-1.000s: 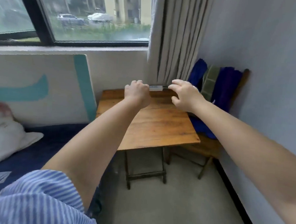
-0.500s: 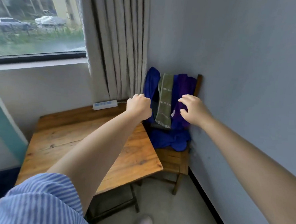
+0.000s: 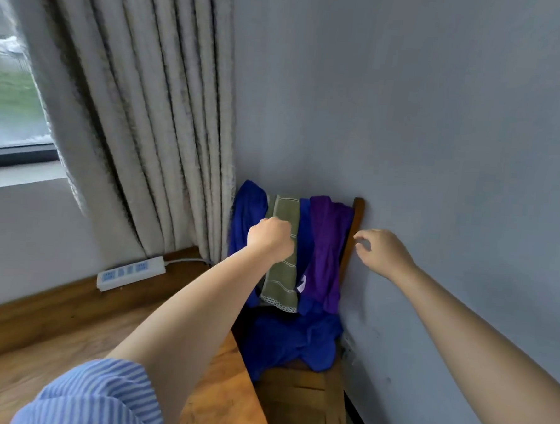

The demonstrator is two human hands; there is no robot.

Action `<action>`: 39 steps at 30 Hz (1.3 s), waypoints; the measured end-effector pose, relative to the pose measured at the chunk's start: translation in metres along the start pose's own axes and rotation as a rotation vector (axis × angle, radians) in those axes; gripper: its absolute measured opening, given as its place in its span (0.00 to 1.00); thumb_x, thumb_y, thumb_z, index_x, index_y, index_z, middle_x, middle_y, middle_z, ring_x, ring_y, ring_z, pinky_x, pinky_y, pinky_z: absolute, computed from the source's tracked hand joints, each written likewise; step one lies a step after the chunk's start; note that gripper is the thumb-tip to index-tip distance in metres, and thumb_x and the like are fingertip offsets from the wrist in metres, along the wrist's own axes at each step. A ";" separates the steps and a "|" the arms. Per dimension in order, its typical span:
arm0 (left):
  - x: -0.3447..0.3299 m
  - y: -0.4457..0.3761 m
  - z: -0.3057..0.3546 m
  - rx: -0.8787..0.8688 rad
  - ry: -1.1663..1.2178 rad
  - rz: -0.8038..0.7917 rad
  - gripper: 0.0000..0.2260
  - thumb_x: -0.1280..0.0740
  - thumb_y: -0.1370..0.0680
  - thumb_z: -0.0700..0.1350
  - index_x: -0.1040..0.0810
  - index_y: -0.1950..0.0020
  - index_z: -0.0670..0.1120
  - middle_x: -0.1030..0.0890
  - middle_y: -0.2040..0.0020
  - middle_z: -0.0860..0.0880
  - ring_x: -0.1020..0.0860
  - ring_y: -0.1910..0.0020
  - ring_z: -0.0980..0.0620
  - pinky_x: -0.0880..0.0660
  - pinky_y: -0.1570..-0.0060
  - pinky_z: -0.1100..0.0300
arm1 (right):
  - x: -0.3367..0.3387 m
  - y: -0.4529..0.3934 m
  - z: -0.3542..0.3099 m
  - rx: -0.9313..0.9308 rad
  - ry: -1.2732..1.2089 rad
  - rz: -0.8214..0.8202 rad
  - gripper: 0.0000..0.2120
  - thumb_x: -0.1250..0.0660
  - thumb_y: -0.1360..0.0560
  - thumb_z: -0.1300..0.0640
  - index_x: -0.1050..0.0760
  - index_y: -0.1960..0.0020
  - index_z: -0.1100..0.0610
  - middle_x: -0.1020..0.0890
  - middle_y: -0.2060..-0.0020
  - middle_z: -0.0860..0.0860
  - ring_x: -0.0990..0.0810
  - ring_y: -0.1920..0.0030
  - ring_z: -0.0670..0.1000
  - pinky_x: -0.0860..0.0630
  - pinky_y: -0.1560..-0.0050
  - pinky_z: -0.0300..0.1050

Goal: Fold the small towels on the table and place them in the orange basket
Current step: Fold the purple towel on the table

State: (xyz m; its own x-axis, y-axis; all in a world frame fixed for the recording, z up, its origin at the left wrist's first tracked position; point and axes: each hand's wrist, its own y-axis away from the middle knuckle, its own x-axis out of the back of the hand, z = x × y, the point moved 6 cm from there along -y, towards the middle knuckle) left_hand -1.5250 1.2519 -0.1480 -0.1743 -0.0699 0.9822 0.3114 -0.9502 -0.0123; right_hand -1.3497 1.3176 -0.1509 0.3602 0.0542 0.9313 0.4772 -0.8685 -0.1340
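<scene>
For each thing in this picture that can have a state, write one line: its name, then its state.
left hand: fingers curled, in front of the green towel; grip unclear
right hand: fingers loosely curled, holding nothing
green towel: hanging over the chair back
purple cloth: hanging beside it
blue cloth: crumpled on the seat
curtain: drawn aside

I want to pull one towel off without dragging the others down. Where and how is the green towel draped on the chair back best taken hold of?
Probably the green towel is best gripped at its top fold over the chair, coming from the front and lifting up. It hangs flat between blue cloth and purple cloth, so a sideways pull could drag those. The left hand is already in front of its upper part.
</scene>
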 end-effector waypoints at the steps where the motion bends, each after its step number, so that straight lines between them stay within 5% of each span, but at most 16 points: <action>1: -0.005 -0.012 0.002 0.000 0.025 -0.014 0.08 0.44 0.22 0.39 0.26 0.55 0.41 0.29 0.58 0.47 0.29 0.58 0.48 0.37 0.71 0.60 | -0.002 -0.010 0.007 -0.013 0.004 0.005 0.15 0.41 0.24 0.62 0.25 0.39 0.62 0.22 0.41 0.58 0.25 0.41 0.58 0.28 0.43 0.46; 7: -0.037 -0.087 0.020 0.035 0.143 -0.094 0.17 0.46 0.20 0.40 0.39 0.70 0.46 0.36 0.69 0.52 0.32 0.66 0.52 0.41 0.75 0.63 | -0.018 -0.082 0.054 -0.027 0.114 0.057 0.12 0.43 0.24 0.62 0.21 0.49 0.64 0.18 0.51 0.58 0.22 0.49 0.58 0.32 0.56 0.43; 10: -0.042 -0.122 0.028 0.129 0.211 -0.133 0.17 0.46 0.21 0.36 0.35 0.71 0.41 0.33 0.70 0.47 0.31 0.68 0.50 0.36 0.74 0.61 | -0.031 -0.123 0.071 0.031 0.117 0.021 0.11 0.42 0.25 0.63 0.21 0.51 0.64 0.19 0.52 0.60 0.23 0.49 0.58 0.32 0.59 0.43; 13: -0.050 -0.158 0.042 0.128 0.245 -0.128 0.14 0.44 0.20 0.42 0.25 0.61 0.40 0.23 0.61 0.45 0.24 0.53 0.45 0.26 0.56 0.54 | -0.042 -0.159 0.080 0.119 0.129 0.016 0.08 0.38 0.27 0.64 0.21 0.53 0.65 0.20 0.54 0.61 0.23 0.49 0.60 0.34 0.60 0.44; 15: -0.062 -0.182 0.054 0.107 0.240 -0.123 0.12 0.43 0.19 0.47 0.25 0.59 0.45 0.23 0.58 0.49 0.24 0.50 0.48 0.26 0.51 0.55 | -0.048 -0.182 0.084 0.236 0.168 0.075 0.05 0.27 0.39 0.67 0.20 0.62 0.64 0.19 0.64 0.59 0.20 0.58 0.62 0.32 0.66 0.45; 17: -0.073 -0.197 0.061 0.117 0.250 -0.115 0.13 0.41 0.20 0.49 0.24 0.44 0.42 0.22 0.45 0.46 0.25 0.42 0.47 0.27 0.47 0.55 | -0.062 -0.196 0.090 0.312 0.214 0.080 0.16 0.20 0.55 0.65 0.20 0.69 0.60 0.20 0.72 0.54 0.19 0.68 0.58 0.27 0.75 0.43; 19: -0.083 -0.214 0.067 0.148 0.240 -0.095 0.17 0.40 0.20 0.50 0.26 0.38 0.40 0.25 0.39 0.44 0.26 0.39 0.46 0.27 0.46 0.54 | -0.075 -0.210 0.104 0.342 0.206 0.095 0.21 0.19 0.59 0.64 0.19 0.68 0.58 0.18 0.70 0.52 0.19 0.67 0.56 0.25 0.75 0.43; 23: -0.091 -0.233 0.068 0.216 0.267 -0.023 0.16 0.38 0.22 0.51 0.24 0.44 0.39 0.23 0.43 0.43 0.24 0.45 0.46 0.28 0.53 0.55 | -0.088 -0.217 0.112 0.429 0.223 0.202 0.18 0.22 0.51 0.63 0.17 0.61 0.58 0.16 0.65 0.51 0.31 0.55 0.53 0.22 0.65 0.45; 25: -0.092 -0.240 0.068 0.220 0.245 -0.017 0.16 0.38 0.21 0.51 0.24 0.46 0.39 0.23 0.43 0.43 0.24 0.45 0.45 0.28 0.53 0.54 | -0.085 -0.220 0.111 0.450 0.211 0.322 0.09 0.30 0.42 0.61 0.17 0.62 0.56 0.17 0.68 0.50 0.34 0.56 0.53 0.23 0.64 0.44; 27: -0.093 -0.244 0.070 0.207 0.195 -0.029 0.15 0.40 0.20 0.49 0.24 0.44 0.38 0.24 0.42 0.42 0.25 0.44 0.44 0.28 0.51 0.53 | -0.084 -0.223 0.112 0.461 0.176 0.388 0.13 0.40 0.35 0.58 0.17 0.65 0.55 0.19 0.71 0.49 0.33 0.57 0.52 0.24 0.62 0.44; 32: -0.094 -0.248 0.069 0.148 0.141 -0.037 0.14 0.44 0.19 0.45 0.23 0.44 0.37 0.25 0.44 0.40 0.25 0.43 0.42 0.29 0.51 0.53 | -0.086 -0.222 0.117 0.466 0.093 0.513 0.13 0.40 0.33 0.57 0.17 0.68 0.55 0.19 0.73 0.49 0.32 0.55 0.53 0.35 0.55 0.44; 36: -0.093 -0.248 0.060 0.180 0.238 -0.039 0.16 0.42 0.20 0.44 0.28 0.65 0.40 0.31 0.64 0.47 0.24 0.52 0.43 0.31 0.56 0.56 | -0.085 -0.222 0.119 0.427 0.014 0.569 0.13 0.39 0.32 0.59 0.20 0.73 0.57 0.21 0.75 0.50 0.32 0.57 0.52 0.37 0.55 0.44; 39: -0.087 -0.244 0.048 0.219 0.343 -0.013 0.16 0.41 0.20 0.44 0.32 0.68 0.46 0.29 0.60 0.48 0.24 0.52 0.44 0.31 0.55 0.58 | -0.082 -0.222 0.117 0.349 0.016 0.572 0.13 0.42 0.35 0.62 0.22 0.74 0.57 0.23 0.76 0.50 0.33 0.58 0.50 0.39 0.56 0.42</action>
State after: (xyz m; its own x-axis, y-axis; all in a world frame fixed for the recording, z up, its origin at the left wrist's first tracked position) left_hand -1.5409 1.5043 -0.2219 -0.4693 -0.1910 0.8621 0.4921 -0.8673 0.0757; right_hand -1.3914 1.5638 -0.2375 0.6226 -0.3770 0.6857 0.4470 -0.5479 -0.7071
